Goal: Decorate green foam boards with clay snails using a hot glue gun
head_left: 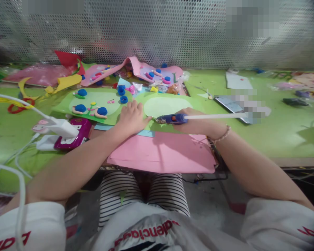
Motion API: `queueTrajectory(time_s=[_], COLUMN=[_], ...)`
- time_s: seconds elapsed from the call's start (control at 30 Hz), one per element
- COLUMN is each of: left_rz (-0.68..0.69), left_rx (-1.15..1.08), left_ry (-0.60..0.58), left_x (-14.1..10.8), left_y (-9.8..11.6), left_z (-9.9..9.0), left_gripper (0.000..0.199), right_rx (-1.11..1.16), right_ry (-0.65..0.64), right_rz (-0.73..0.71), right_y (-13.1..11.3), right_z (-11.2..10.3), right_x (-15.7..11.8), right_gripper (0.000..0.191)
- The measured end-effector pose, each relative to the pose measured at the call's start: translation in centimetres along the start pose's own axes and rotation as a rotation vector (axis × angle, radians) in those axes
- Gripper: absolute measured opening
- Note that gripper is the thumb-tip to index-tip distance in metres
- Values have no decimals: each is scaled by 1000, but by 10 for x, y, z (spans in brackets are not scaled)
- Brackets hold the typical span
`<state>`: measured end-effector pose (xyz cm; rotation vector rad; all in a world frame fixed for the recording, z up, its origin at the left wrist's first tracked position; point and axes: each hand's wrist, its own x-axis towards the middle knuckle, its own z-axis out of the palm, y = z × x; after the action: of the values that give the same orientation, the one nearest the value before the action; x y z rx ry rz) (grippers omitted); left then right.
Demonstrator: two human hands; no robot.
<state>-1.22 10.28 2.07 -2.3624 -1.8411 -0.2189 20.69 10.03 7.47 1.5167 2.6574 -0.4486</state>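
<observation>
My right hand (190, 122) is closed around a blue hot glue gun (174, 119), and a long white glue stick (214, 116) sticks out of its back end. The gun's nozzle points left, close to my left thumb. Fingers stretched out, my left hand (133, 118) lies on a green foam sheet (112, 113). Blue-shelled snail shapes (102, 111) are fixed on the sheet's left half. Right of my left hand is a bare pale oval (167, 104). Small blue rings (123, 99) stand just beyond my left fingertips.
Pink foam sheets (162, 153) lie at the table's front edge. A purple power strip (80, 132) with white plugs and cables stands left, near red scissors (21, 105). Decorated pink foam (157, 75) lies behind. A phone (231, 106) is at right. A perforated metal panel (157, 31) closes the back.
</observation>
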Motion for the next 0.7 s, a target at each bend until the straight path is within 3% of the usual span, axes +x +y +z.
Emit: queueTrajectory(time_s=[0.1, 0.33, 0.57, 0.7], left_rz=[-18, -55, -67, -23], left_rx=[8, 46, 10, -22], left_ry=[-22, 8, 87, 41], left_x=[-1, -2, 2, 3], left_y=[1, -9, -16, -9], left_z=[1, -4, -8, 1], left_gripper=[57, 38, 38, 49], right_rx=[8, 14, 33, 21], right_ry=[1, -8, -18, -26], right_rz=[-15, -9, -8, 13], right_y=[-1, 1, 2, 0], right_z=[0, 0, 2, 1], right_x=[0, 0, 1, 0], right_gripper=[12, 11, 14, 12])
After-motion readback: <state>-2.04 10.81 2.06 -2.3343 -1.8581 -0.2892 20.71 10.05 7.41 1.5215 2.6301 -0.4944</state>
